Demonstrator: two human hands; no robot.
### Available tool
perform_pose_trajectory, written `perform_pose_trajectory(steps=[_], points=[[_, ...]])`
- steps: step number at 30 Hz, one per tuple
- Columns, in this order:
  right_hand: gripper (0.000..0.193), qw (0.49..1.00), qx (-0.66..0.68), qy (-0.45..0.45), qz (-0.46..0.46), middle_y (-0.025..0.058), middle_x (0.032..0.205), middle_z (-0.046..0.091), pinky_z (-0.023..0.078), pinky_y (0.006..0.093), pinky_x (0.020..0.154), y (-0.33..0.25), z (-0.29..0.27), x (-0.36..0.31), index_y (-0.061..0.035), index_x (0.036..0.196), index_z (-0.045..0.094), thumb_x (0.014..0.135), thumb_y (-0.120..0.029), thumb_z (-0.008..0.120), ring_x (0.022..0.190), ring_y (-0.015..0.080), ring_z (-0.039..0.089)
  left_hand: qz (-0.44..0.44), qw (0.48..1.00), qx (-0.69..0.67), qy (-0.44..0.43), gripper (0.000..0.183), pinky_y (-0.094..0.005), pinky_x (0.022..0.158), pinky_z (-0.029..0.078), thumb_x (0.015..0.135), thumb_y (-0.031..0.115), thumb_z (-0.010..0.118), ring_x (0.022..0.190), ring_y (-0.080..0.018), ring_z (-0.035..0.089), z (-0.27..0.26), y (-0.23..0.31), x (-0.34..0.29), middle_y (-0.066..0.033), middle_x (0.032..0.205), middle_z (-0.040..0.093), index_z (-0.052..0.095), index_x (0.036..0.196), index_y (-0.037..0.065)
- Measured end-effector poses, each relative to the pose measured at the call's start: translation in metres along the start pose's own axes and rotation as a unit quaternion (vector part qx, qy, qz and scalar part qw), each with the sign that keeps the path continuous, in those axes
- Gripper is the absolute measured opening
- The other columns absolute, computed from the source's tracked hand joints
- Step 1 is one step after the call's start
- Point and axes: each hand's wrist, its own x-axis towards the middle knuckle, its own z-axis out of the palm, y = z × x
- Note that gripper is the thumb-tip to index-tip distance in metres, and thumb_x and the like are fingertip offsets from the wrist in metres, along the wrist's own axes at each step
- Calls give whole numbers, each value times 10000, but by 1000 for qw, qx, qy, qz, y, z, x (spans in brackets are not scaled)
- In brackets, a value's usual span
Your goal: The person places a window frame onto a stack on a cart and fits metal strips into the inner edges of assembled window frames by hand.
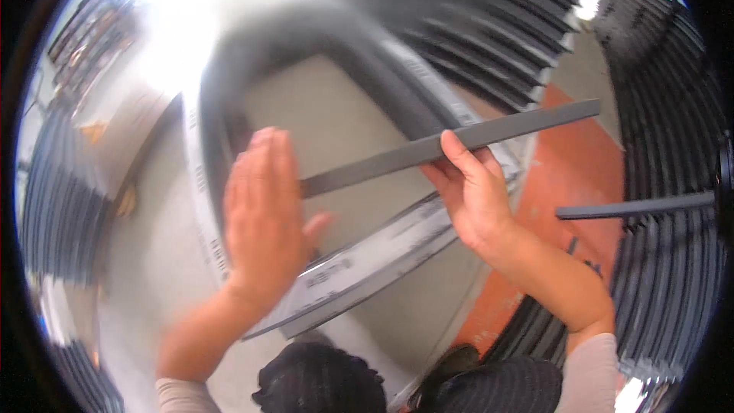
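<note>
A long, flat dark grey strip [527, 124] is held at a slant in front of me, its right end higher. My right hand [475, 193] grips it near the middle, thumb on top and fingers underneath. Flat and upright, my left hand [264, 218] is at the strip's left end, fingers stretched and thumb apart. Whether the palm touches that end cannot be made out. Below both hands lies a large four-sided frame [375, 248], dark inside with pale, printed outer faces. Its far part is blurred by glare.
Stacks of dark ribbed lengths stand at the right [665, 275], far right [489, 0] and left [65, 191]. Another grey bar [634, 206] juts over the orange-red floor strip [566, 176]. My dark-clad knees [321, 382] are at the lower edge.
</note>
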Motion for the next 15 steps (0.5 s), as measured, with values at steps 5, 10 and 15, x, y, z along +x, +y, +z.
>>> perform_pose_trajectory(steps=[5,10,15], points=[[294,988,-42,-35,142,59,1132,597,504,345,904,62,37,-35,-29,1164,549,914,-146,649,1039,183,580,-8,993,-76,-91,789,-401,846,486,746,346,744,967,-292,602,30,2,-37,-121,1022,589,411,1386,26],[314,873,-339,-218,275,130,973,678,539,365,790,50,20,-65,16,1094,606,869,-184,697,886,232,661,-26,987,-115,-110,399,-382,655,467,805,269,690,752,-262,607,44,-27,-85,-74,775,561,537,1114,66],[408,414,-743,-341,-400,158,1172,595,444,460,935,10,32,-40,-28,1061,635,744,-254,760,1064,349,586,-30,977,-139,-161,383,-373,723,462,811,296,694,807,-262,613,41,-41,-101,-71,796,574,564,1108,92]])
